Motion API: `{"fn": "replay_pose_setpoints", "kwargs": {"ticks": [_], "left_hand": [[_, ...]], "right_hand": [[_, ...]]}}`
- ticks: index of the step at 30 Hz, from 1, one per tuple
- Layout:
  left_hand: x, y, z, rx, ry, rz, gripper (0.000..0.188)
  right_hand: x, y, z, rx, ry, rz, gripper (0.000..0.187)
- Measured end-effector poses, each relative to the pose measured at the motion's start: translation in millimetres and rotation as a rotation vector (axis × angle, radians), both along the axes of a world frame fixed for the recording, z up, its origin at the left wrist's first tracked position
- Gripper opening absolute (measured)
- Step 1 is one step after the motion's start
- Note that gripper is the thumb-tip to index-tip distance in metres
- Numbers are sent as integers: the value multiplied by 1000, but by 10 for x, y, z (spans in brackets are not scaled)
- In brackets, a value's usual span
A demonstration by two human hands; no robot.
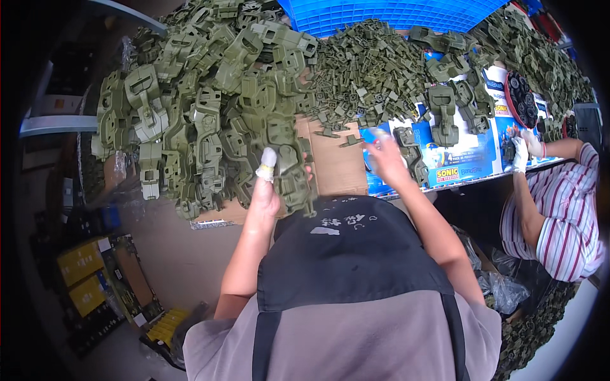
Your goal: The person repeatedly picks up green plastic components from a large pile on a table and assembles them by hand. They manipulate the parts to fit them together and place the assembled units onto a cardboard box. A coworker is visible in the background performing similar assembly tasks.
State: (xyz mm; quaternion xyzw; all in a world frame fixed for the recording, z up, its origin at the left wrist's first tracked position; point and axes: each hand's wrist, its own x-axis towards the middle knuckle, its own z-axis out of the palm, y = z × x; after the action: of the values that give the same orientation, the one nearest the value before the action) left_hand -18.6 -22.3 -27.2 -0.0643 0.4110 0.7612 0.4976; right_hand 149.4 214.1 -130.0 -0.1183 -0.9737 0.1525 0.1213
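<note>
My left hand [267, 187], its thumb wrapped in white, grips an olive-green moulded plastic vehicle-body part [295, 181] held on end at the table's front edge. My right hand [389, 160] is over the table, apart from that part, beside a sheet of brown cardboard [337, 162]. Blue and white show at its blurred fingertips, and I cannot make out whether it holds anything. Just beyond it spreads a heap of small green plastic pieces [365, 79]. Another green body part [412, 152] lies close to its right.
Large green body parts [184, 95] are piled high on the left. A blue plastic crate [387, 14] stands at the back. To the right are printed cardboard [467, 155], a red-rimmed tray of black round pieces [522, 100], and a co-worker in a striped shirt [556, 219] with gloved hands.
</note>
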Motion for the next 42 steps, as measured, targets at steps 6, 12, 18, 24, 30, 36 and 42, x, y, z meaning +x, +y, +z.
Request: {"fn": "replay_pose_setpoints", "kwargs": {"ticks": [6, 12, 18, 24, 30, 36, 42], "left_hand": [[-93, -5, -179, -76, 162, -88, 56], [-7, 94, 50, -297, 343, -255, 74], [28, 306, 170, -59, 474, -691, 69], [89, 333, 228, -165, 506, -813, 57], [168, 346, 360, -155, 560, -831, 49], [239, 213, 291, -152, 601, -812, 47], [165, 91, 158, -259, 557, -785, 43]], "right_hand": [[-463, 34, -289, -149, -259, 95, 46], [-77, -168, 849, -1309, 40, 65, 34], [-37, -358, 1305, -572, 25, 97, 20], [0, -396, 1398, -514, -93, 116, 19], [53, -466, 1278, -512, -124, 131, 21], [83, -510, 1030, -641, -40, 213, 31], [-97, -532, 875, -739, -37, 271, 25]]}}
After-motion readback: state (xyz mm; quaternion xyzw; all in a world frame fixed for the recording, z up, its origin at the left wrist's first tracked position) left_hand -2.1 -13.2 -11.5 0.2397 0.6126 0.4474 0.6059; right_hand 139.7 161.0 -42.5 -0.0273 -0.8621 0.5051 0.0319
